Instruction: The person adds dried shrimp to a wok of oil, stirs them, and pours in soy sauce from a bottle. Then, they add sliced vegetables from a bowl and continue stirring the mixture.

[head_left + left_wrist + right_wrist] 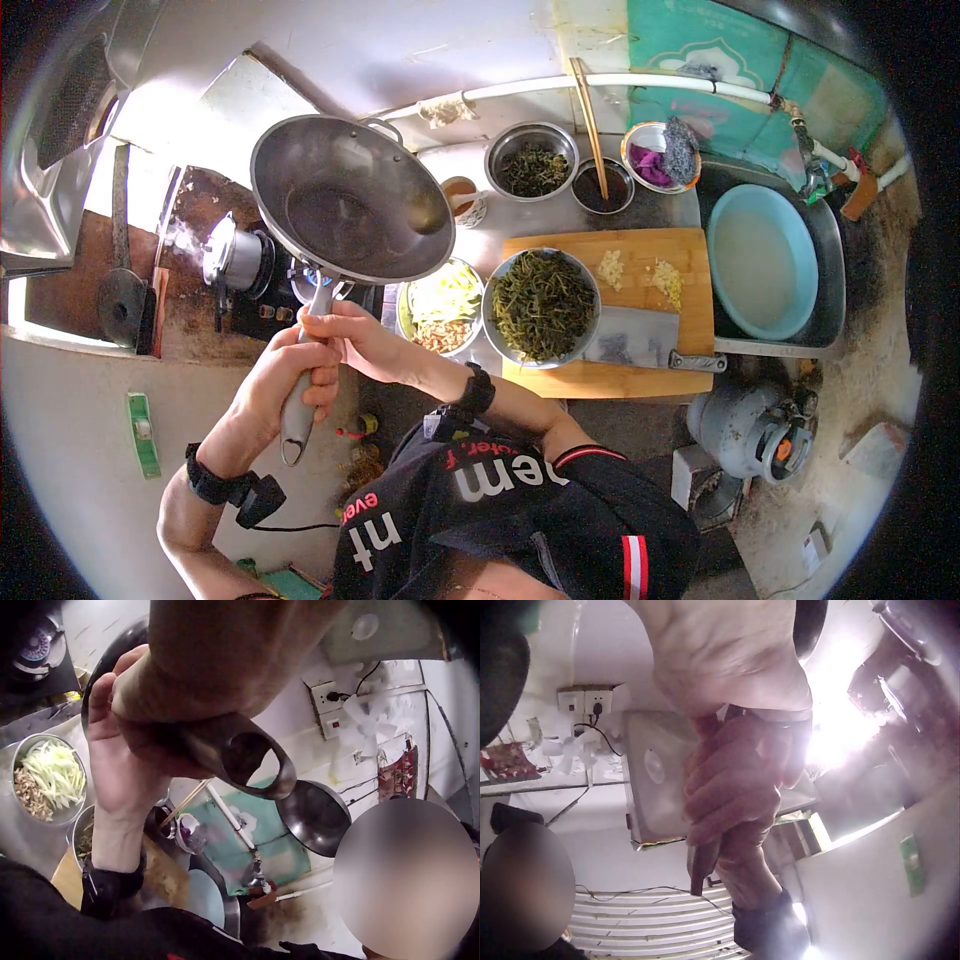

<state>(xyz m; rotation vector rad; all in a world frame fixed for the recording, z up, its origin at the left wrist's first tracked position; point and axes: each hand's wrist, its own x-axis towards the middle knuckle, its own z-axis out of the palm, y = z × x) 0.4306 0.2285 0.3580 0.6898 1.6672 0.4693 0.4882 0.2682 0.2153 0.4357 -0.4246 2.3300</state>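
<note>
My left hand [285, 385] wraps the wok [350, 198] handle low, my right hand [350, 335] clamps it higher; the wok hangs tilted over the lit burner [310, 285], left of the bowl of greens [542, 305]. I judge a slackened grip could tip it onto the bowls.

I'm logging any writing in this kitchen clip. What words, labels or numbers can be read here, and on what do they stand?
"nt": white letters on the person's black shirt, seen upside down in the head view.
"dem": larger white letters on the same shirt, partly folded, likely a fragment.
Small red letters beside them: too small to read.
Green tag on the wall: blurred, unreadable.
Wok and cleaver: no markings visible.
</note>
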